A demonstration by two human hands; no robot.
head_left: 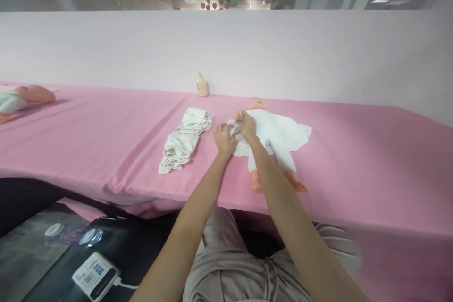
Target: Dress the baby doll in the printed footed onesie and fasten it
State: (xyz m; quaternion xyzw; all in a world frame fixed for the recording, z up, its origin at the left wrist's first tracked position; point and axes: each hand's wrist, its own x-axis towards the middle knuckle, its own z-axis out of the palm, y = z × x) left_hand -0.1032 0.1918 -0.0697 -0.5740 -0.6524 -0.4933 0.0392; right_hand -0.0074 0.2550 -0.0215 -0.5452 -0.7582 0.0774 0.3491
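Note:
A baby doll (257,103) lies on its back on the pink-covered table, its head away from me and its bare feet (295,183) toward me. A white garment (279,127) covers its torso and spreads out to the right, over white leg coverings. My left hand (224,139) has its fingers curled on the garment's left edge, beside the doll's arm. My right hand (248,126) is closed around that arm and its sleeve, with the doll's small hand (237,114) showing past my fingers. My fingertips are partly hidden.
Left of the doll lies a crumpled, patterned white baby garment (180,144). A pump bottle (202,86) stands at the back by the white wall. Another doll (31,95) lies at far left. On the black chair below sit a white device (95,274) and plastic bottles (90,237).

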